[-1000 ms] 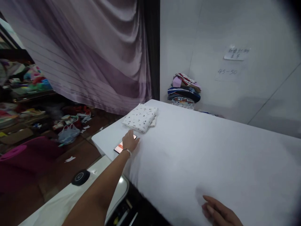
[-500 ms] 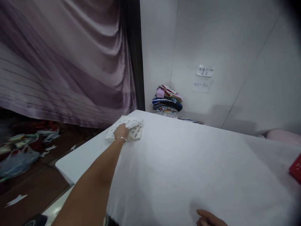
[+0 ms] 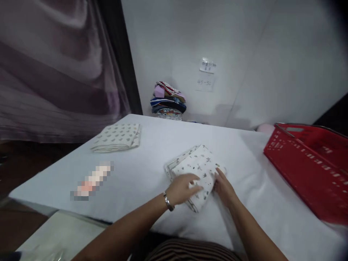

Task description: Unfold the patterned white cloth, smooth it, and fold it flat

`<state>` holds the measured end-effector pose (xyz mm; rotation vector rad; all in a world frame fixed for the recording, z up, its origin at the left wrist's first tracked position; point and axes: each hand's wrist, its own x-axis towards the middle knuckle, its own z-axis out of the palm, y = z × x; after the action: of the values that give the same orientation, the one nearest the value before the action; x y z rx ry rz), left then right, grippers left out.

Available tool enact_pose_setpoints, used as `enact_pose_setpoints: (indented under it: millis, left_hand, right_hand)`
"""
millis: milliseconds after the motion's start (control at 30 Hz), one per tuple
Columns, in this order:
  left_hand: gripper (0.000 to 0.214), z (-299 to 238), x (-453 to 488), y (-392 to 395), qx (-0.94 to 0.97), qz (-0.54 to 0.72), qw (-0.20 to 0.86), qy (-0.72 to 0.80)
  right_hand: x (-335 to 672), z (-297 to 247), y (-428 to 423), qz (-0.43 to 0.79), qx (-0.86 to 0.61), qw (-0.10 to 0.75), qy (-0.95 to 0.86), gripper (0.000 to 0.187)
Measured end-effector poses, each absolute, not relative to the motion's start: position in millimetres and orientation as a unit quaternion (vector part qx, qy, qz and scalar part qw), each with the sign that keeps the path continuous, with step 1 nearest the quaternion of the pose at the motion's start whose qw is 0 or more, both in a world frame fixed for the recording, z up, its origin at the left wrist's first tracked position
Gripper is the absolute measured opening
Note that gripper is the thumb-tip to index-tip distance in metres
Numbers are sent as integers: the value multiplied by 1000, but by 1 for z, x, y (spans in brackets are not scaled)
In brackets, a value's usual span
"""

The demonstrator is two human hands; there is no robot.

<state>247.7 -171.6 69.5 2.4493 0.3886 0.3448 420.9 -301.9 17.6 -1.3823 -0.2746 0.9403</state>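
Observation:
A folded white cloth (image 3: 201,163) with a small scattered print lies in front of me on the white-covered table. My left hand (image 3: 183,190), a metal bracelet at its wrist, is over the cloth's near left part with thumb and fingers spread. At the cloth's right edge, my right hand (image 3: 224,186) grips it, one finger on top and the others partly hidden beside or under the fabric. Farther left, a second folded cloth (image 3: 118,137), cream with rows of small grey-green motifs, lies flat and apart from both hands.
A red plastic basket (image 3: 299,170) stands at the table's right side. Folded clothes (image 3: 168,99) are piled beyond the far edge, against the wall with paper notes (image 3: 208,65). A purple curtain (image 3: 59,72) hangs at left. A pixelated patch covers something on the table's left part.
My left hand has left the far left corner and come to the printed cloth before me. My right hand now grips that cloth. The view has turned right, showing more of the basket.

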Motion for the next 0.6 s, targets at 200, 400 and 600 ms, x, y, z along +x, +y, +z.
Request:
enact_pose_setpoints:
  millis: [200, 400, 600]
  left_hand:
    - [51, 24, 245, -94, 854, 177, 205, 443]
    - [40, 8, 252, -88, 747, 169, 398, 504]
    - [38, 31, 250, -111, 671, 273, 518, 455]
  right_hand:
    - [418, 4, -341, 426, -592, 678, -90, 85]
    - [422, 3, -317, 397, -609, 679, -103, 99]
    - [436, 16, -273, 303, -594, 694, -271, 89]
